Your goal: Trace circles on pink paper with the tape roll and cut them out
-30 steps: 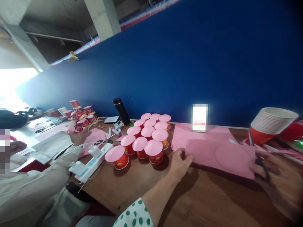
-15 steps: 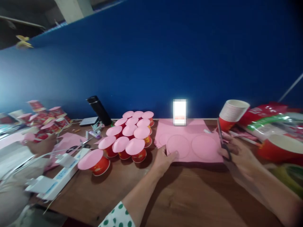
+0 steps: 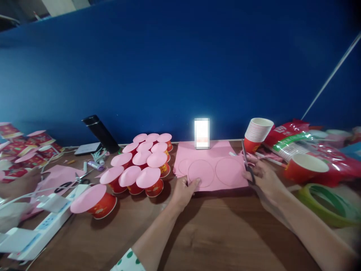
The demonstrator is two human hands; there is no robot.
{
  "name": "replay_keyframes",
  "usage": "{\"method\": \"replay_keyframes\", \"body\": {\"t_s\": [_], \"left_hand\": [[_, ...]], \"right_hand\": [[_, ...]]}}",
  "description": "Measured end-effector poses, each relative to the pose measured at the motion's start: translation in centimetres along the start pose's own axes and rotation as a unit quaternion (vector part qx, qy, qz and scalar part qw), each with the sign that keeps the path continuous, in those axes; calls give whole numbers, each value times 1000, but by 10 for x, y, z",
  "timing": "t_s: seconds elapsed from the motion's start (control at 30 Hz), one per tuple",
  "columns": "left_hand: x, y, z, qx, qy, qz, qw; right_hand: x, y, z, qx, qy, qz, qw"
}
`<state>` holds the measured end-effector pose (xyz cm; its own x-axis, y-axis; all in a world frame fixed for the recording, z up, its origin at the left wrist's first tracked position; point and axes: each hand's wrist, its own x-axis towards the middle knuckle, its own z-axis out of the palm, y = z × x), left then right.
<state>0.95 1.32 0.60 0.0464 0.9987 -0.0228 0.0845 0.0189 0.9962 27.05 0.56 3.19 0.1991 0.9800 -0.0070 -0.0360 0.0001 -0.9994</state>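
My left hand (image 3: 182,192) is closed on the lower left edge of a pink paper sheet (image 3: 213,181), its thumb on top. Two large circles are drawn on this sheet in thin outline. More pink paper (image 3: 183,148) lies beneath it, with part of another outline showing. My right hand (image 3: 265,180) grips scissors (image 3: 245,153) by the handles, with the blades pointing up beside the sheet's right edge. Whether the blades touch the paper I cannot tell. Left of my left hand stand several red paper cups (image 3: 103,206) topped with pink discs.
A lit phone (image 3: 202,135) stands behind the paper. At right are stacked cups (image 3: 257,131), a single cup (image 3: 307,165), green tape (image 3: 318,203) and plastic packaging (image 3: 293,137). Leftward lie a power strip (image 3: 49,222), a black flask (image 3: 101,133), other scissors (image 3: 80,178) and a co-worker's hand (image 3: 24,184).
The view has swung right, so everything sits further left and more of the right-hand clutter shows. My hands keep their holds on the sheet and the scissors.
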Motion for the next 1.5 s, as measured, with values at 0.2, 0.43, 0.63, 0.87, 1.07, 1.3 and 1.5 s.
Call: {"method": "replay_keyframes", "body": {"t_s": [0.2,0.43,0.63,0.87,1.07,1.3,1.5], "left_hand": [[4,-2,-2,-81,86,-26,993],[8,3,-5,-216,128,-16,968],[6,2,-4,-232,119,-32,965],[5,-1,-2,-189,112,-41,975],[6,1,-1,-186,109,-50,975],[6,-3,-2,-176,107,-50,977],[6,-3,-2,-167,110,-47,979]], "right_hand": [[-7,1,7,-14,-19,10,1000],[-32,-15,21,-158,-290,13,944],[-39,-22,26,-231,-366,8,902],[-38,-22,24,-256,-364,2,895],[-36,-18,23,-256,-370,2,893],[-36,-18,22,-264,-372,-3,890],[-36,-17,22,-268,-368,-8,890]]}}
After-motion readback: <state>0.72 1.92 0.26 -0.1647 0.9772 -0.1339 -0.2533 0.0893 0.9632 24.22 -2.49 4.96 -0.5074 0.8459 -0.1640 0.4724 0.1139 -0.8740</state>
